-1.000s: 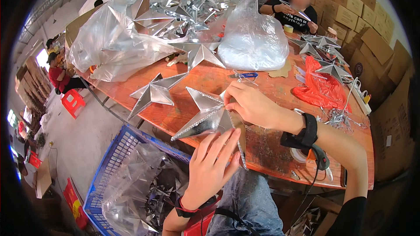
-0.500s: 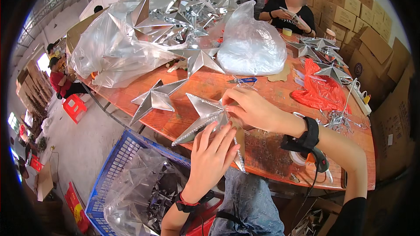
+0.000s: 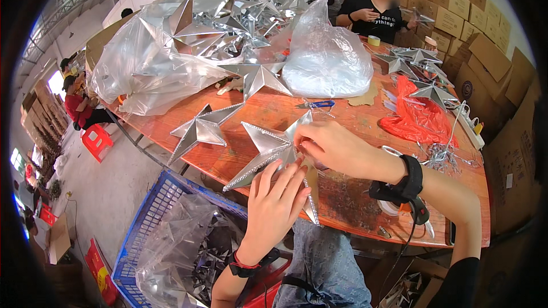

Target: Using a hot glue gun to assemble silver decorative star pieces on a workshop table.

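Observation:
A large silver five-pointed star (image 3: 267, 147) with studded edges lies at the near edge of the orange-brown table (image 3: 342, 199). My left hand (image 3: 275, 205) presses flat on its lower part, fingers spread upward. My right hand (image 3: 334, 148) pinches the star near its centre; the wrist wears a black strap with a cable. Two more silver stars lie beyond: one (image 3: 202, 131) to the left, another (image 3: 257, 75) farther back.
Clear bags of silver stars (image 3: 171, 51) and a full clear bag (image 3: 325, 57) fill the table's back. A red bag (image 3: 416, 120) and small blue scissors (image 3: 317, 104) lie to the right. A blue crate (image 3: 145, 228) stands lower left. A person (image 3: 377, 5) works opposite; cardboard boxes (image 3: 479, 40) stack right.
The view has shifted slightly, and my left hand has slid a little higher on the star. My right hand stays pinched at the star's centre.

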Motion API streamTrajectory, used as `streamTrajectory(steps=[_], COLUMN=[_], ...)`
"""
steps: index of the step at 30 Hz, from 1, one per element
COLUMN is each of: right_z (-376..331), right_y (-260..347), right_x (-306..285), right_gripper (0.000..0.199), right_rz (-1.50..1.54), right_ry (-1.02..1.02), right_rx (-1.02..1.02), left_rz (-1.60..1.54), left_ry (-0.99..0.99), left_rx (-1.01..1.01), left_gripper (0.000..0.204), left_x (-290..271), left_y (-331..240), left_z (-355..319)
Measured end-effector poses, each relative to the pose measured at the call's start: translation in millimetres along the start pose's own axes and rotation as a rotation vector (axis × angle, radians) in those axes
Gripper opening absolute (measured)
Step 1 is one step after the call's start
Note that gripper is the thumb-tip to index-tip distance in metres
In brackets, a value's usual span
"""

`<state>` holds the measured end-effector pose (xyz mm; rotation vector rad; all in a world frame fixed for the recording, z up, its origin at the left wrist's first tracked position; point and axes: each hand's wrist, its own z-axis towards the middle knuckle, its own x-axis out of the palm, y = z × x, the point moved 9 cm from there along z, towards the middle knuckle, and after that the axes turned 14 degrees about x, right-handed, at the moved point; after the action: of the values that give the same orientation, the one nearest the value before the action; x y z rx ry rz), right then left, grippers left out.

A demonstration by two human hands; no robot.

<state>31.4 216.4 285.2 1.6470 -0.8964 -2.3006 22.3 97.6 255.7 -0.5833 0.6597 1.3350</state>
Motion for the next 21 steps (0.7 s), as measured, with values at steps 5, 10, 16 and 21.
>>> streamTrajectory(steps=[5,10,16,21], right_z=[-3.1,-4.9,-4.4,-4.2], right_y=[5.5,8.7,8.1,8.7], right_x=[-0.9,-1.6,-1.0,-1.1], right_gripper=[0.009,0.009,0.01,0.01], right_rz=[-0.04,-0.082,-0.105,-0.092], right_ry=[-0.036,-0.069,-0.06,-0.073], right_rx=[-0.039,-0.067,-0.048,-0.066], left_rz=[0.006,-0.004,-0.015,-0.023], left_ry=[0.004,0.005,0.01,0.012], left_rx=[-0.002,-0.007,-0.009,-0.012], left_gripper=[0.031,0.031,0.032,0.032], left_x=[2.0,-1.0,0.7,-0.9], left_y=[0.3,-0.1,0.2,0.0], left_z=[-0.9,-0.2,-0.2,0.8])
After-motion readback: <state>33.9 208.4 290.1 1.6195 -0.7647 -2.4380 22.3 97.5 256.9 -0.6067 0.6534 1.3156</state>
